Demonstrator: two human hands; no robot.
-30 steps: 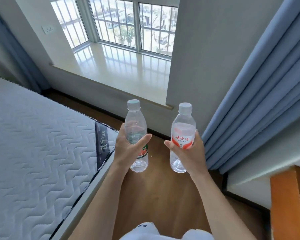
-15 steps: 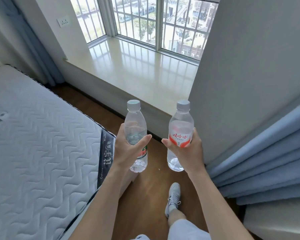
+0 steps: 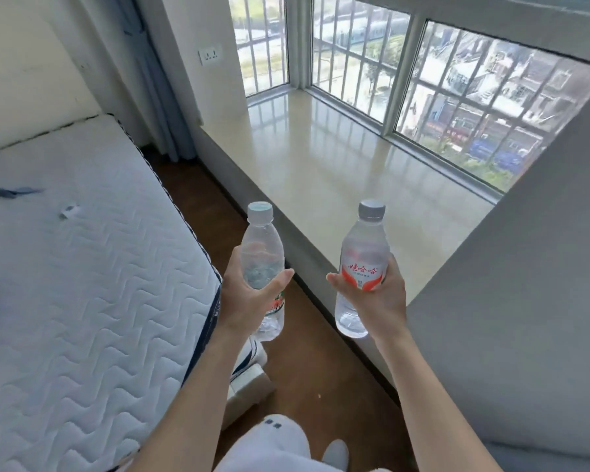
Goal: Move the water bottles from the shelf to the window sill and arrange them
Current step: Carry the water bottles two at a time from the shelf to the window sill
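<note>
Left of the window sill [image 3: 338,165], across a strip of wooden floor [image 3: 307,352], a quilted white mattress [image 3: 82,284] is seen, and behind the sill the barred window [image 3: 457,107] is caught bright with daylight. The sill itself is shown as a broad, glossy stone ledge, and neither bottle is yet set down on it. Just short of the sill's front edge, two bare arms are held out. The left hand [image 3: 249,301] is wrapped round the middle of the left bottle [image 3: 262,247], thumb laid across the front. The right hand [image 3: 380,298] is closed round the labelled band of the right bottle [image 3: 364,253], thumb likewise across the front. Both bottles are held off the floor with long axes roughly upright, bases down. The right bottle is judged the nearer to the sill, seen right against its front edge, while the left bottle is kept out over the floor beside the sill. A forward reach, up and over that edge, is what the placing is judged to need. Both bottles are capped, a pale green cap [image 3: 259,210] on the left and a grey cap [image 3: 372,209] on the right. Clear water is seen inside each, though the fill level cannot be told for sure.
</note>
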